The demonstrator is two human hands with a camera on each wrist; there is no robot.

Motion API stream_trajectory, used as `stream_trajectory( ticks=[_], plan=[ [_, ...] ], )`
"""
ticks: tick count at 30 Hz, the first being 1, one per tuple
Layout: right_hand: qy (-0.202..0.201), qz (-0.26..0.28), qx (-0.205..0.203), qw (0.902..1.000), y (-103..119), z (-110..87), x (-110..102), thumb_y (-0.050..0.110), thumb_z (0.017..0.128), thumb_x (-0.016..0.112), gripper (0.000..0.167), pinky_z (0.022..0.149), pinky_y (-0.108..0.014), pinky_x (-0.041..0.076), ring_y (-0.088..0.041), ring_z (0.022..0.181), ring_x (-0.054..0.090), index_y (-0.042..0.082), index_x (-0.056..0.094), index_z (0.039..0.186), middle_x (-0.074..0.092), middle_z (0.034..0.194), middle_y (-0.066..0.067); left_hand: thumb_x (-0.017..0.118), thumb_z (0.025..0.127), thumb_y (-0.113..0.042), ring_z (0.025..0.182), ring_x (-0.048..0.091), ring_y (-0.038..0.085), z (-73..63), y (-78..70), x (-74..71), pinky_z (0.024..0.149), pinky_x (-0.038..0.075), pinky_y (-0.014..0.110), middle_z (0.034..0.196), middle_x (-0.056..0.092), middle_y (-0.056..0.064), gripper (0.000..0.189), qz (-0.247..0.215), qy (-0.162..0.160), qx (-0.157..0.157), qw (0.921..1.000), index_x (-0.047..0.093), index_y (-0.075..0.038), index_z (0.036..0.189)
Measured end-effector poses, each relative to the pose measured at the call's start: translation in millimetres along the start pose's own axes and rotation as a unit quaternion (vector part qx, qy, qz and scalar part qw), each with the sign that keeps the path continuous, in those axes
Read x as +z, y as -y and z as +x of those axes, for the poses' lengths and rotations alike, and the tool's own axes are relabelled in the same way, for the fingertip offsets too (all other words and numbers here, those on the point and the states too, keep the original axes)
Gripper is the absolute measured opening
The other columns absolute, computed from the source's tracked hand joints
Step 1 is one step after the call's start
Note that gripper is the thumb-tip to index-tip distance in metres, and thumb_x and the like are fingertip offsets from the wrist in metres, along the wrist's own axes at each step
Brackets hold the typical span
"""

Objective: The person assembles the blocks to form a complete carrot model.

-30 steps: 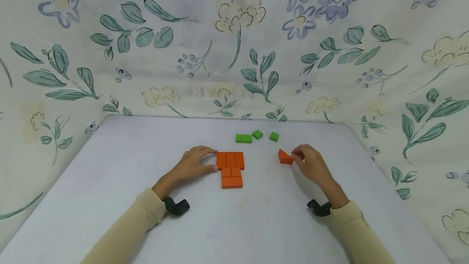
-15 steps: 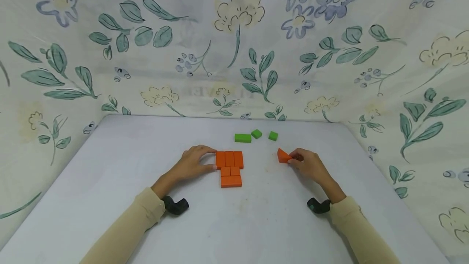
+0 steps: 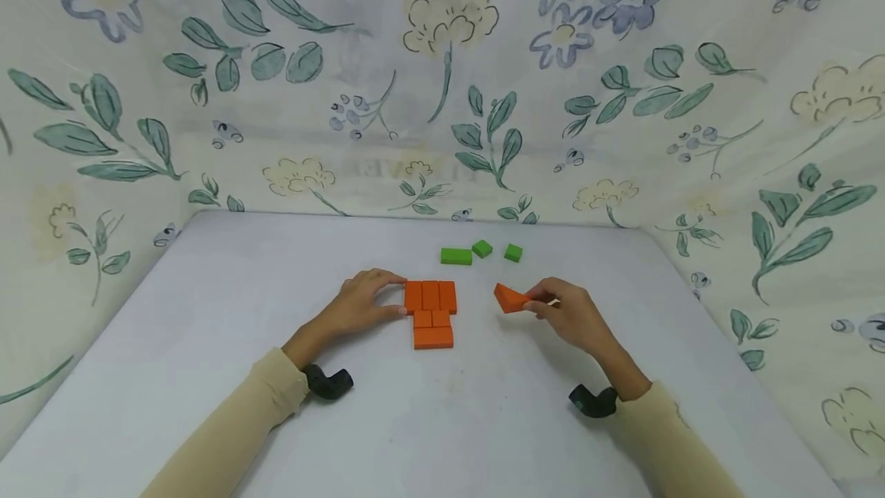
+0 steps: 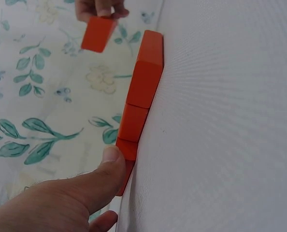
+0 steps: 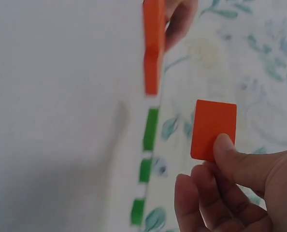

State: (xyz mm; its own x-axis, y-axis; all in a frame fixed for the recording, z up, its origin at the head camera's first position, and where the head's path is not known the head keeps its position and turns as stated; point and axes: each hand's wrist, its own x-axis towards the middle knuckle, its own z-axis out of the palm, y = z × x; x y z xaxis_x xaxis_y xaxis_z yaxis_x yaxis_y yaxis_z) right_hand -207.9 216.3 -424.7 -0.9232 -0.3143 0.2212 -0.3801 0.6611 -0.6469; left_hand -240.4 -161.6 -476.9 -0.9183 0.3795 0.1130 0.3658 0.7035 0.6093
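Note:
On the white table, several flat orange building blocks [image 3: 430, 296] lie together in a T-like shape. My left hand [image 3: 356, 303] holds the left end of its upper row, index finger at the far corner and thumb [image 4: 112, 155] at the near one. The left wrist view shows that thumb against an orange block [image 4: 128, 149]. To the right of the shape, my right hand [image 3: 570, 313] pinches an orange triangular block [image 3: 510, 298] between thumb and fingers, raised off the table. One rectangular face of this block [image 5: 214, 126] shows in the right wrist view.
Behind the orange shape lie a green rectangular block [image 3: 456, 256] and two small green blocks, one [image 3: 482, 248] beside it and another [image 3: 513, 252] further right. A floral cloth [image 3: 387, 98] hangs behind the white table [image 3: 512, 421].
My right hand has lifted the orange triangular block and brought it left, nearer the orange shape. My left hand stays at the shape's left end.

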Motion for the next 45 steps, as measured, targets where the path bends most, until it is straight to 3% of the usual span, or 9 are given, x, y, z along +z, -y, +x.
stream_trajectory(
  ticks=[7, 13, 18, 45],
  plan=[
    [0.054, 0.021, -0.106, 0.9927, 43.6, -7.0, 23.5, 0.008, 0.086, 0.076, 0.012, 0.072, -0.026, 0.056, -0.01, 0.081, 0.063, 0.011, 0.075, 0.097, 0.073, 0.092, 0.0, 0.074, 0.089, -0.044, 0.139, 0.041, 0.033, -2.5, 1.1, 0.0, 0.109, 0.029, 0.058, 0.145, 0.053, 0.008, 0.056, 0.002, 0.007, -0.008, 0.9999, 0.058, -0.022, 0.137],
    [0.122, 0.016, -0.149, 0.9811, 54.9, -2.2, 48.1, 0.01, 0.087, 0.076, 0.012, 0.071, -0.021, 0.054, -0.005, 0.08, 0.061, 0.012, 0.077, 0.099, 0.074, 0.093, 0.002, 0.073, 0.088, -0.047, 0.138, 0.042, 0.032, -0.5, 1.7, -1.6, 0.108, 0.03, 0.058, 0.145, 0.053, 0.007, 0.056, 0.002, 0.005, 0.0, 1.0, 0.059, -0.024, 0.137],
    [0.146, -0.014, -0.175, 0.9736, 58.8, 0.9, 62.5, 0.005, 0.087, 0.075, 0.014, 0.077, -0.019, 0.055, -0.008, 0.086, 0.066, 0.009, 0.077, 0.1, 0.075, 0.096, -0.001, 0.073, 0.088, -0.047, 0.138, 0.042, 0.032, 1.2, -0.7, -2.8, 0.108, 0.029, 0.057, 0.145, 0.053, 0.006, 0.056, 0.003, 0.007, 0.0, 1.0, 0.058, -0.024, 0.137],
    [0.104, -0.046, -0.206, 0.9719, 48.7, 4.7, 81.8, 0.006, 0.085, 0.077, 0.015, 0.069, -0.016, 0.051, -0.006, 0.078, 0.055, 0.009, 0.076, 0.1, 0.066, 0.089, 0.0, 0.073, 0.088, -0.047, 0.138, 0.043, 0.031, 1.7, 1.1, -2.1, 0.108, 0.03, 0.057, 0.144, 0.054, 0.005, 0.056, 0.003, 0.007, -0.003, 1.0, 0.059, -0.025, 0.137]
  ],
)
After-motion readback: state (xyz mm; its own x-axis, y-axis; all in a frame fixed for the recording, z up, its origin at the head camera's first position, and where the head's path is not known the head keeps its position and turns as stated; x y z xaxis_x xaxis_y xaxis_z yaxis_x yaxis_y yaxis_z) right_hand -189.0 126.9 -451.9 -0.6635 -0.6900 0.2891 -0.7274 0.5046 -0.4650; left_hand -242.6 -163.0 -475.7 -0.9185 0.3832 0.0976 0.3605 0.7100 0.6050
